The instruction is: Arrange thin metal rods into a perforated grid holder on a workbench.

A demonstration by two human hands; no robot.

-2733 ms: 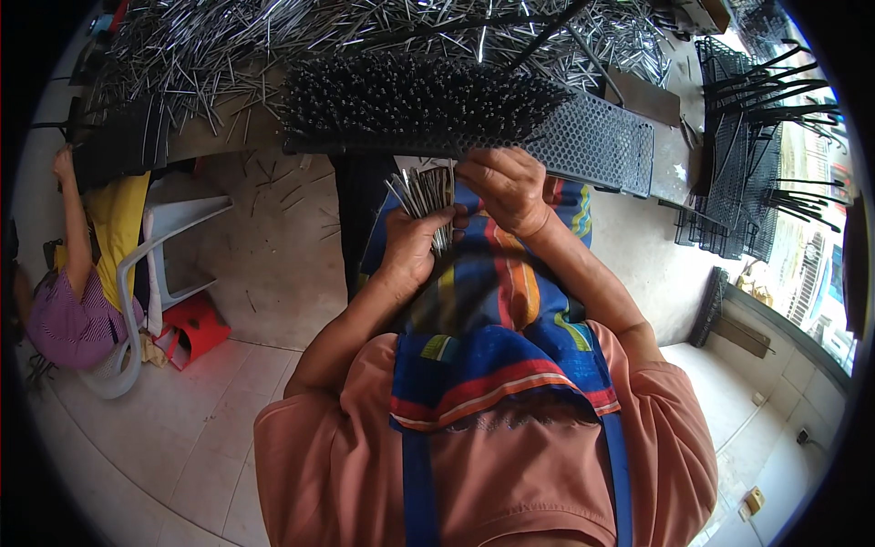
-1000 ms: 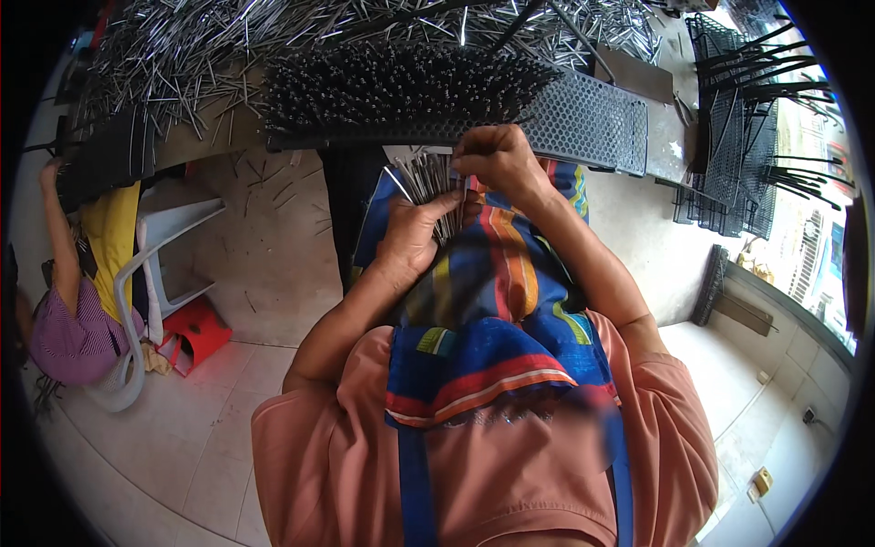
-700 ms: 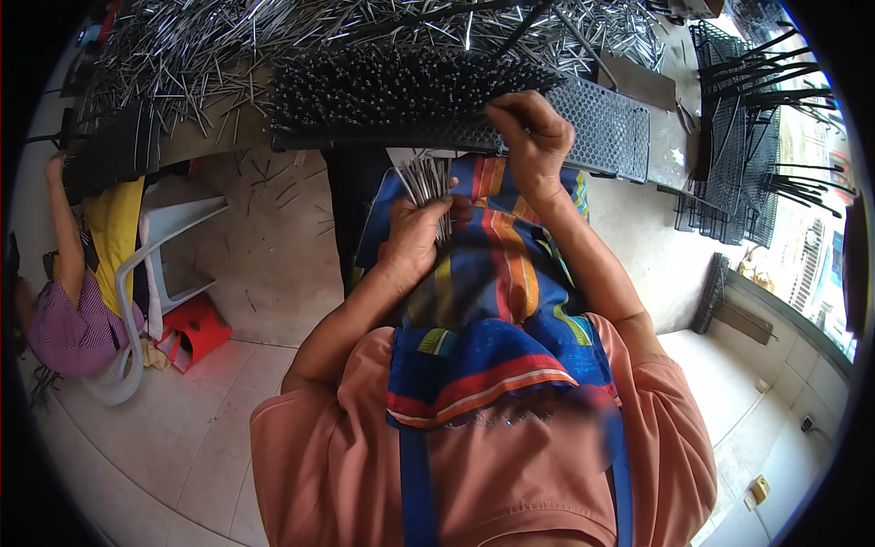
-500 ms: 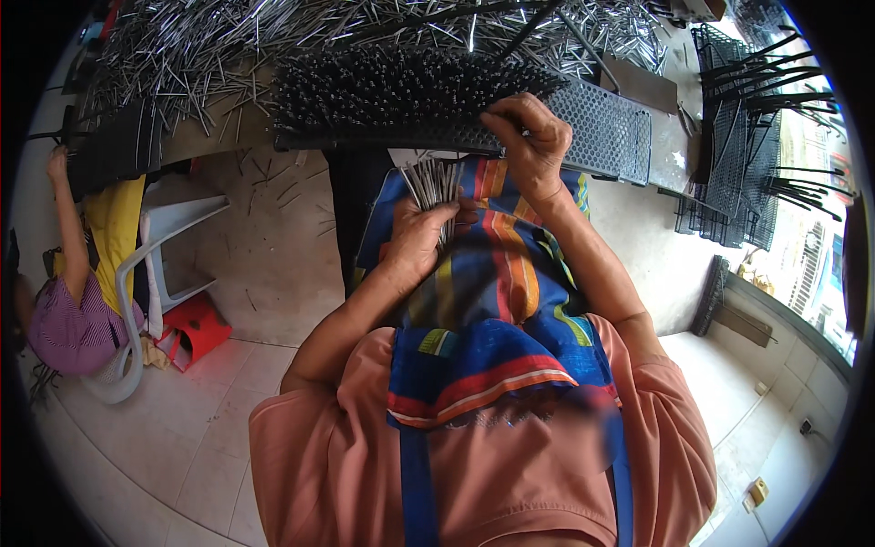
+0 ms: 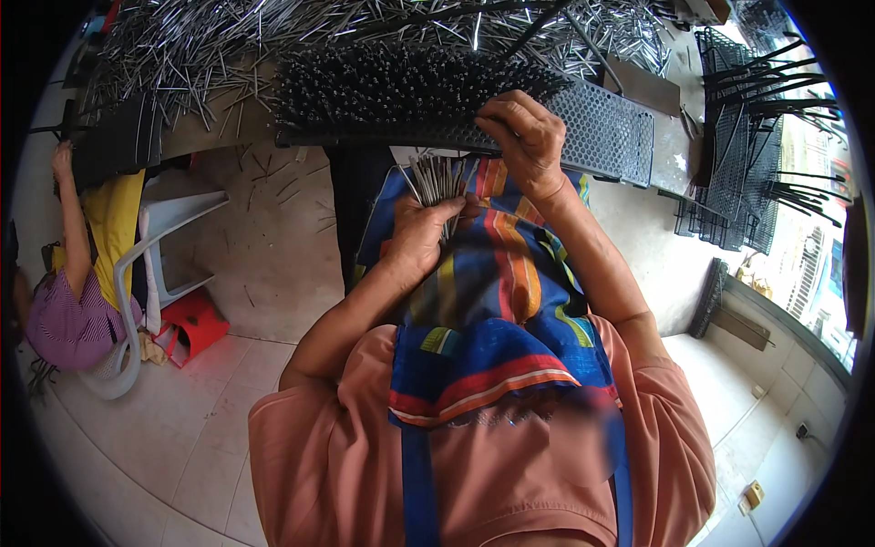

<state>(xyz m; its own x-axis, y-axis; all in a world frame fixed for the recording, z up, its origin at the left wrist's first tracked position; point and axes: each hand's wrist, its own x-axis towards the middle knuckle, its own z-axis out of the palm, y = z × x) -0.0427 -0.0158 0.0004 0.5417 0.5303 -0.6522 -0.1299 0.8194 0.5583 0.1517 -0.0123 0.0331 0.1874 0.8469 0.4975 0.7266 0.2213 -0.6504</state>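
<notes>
My left hand [image 5: 417, 234] is closed around a bundle of thin metal rods [image 5: 437, 179], held upright above my lap with the upper ends fanned out. My right hand [image 5: 531, 144] is at the front edge of a black perforated tray [image 5: 609, 126], thumb and fingers pinched together. Whatever sits in that pinch is too small to make out. Dark rods [image 5: 392, 89] stand packed in the tray's holes from its left end to past the middle. Toward the right end the holes show bare. A striped apron [image 5: 510, 273] covers my lap under both hands.
Loose metal rods [image 5: 210, 55] lie heaped along the back of the table. Black racks with long dark bars [image 5: 775, 100] stand at the far right. On the left, a person in a purple top [image 5: 73, 319] sits by a grey chair [image 5: 128, 273]; a red bag [image 5: 194, 326] is behind.
My right hand has shifted slightly left, its fingers still pinched. My left hand keeps hold of the bundle, whose upper ends have tilted a little.
</notes>
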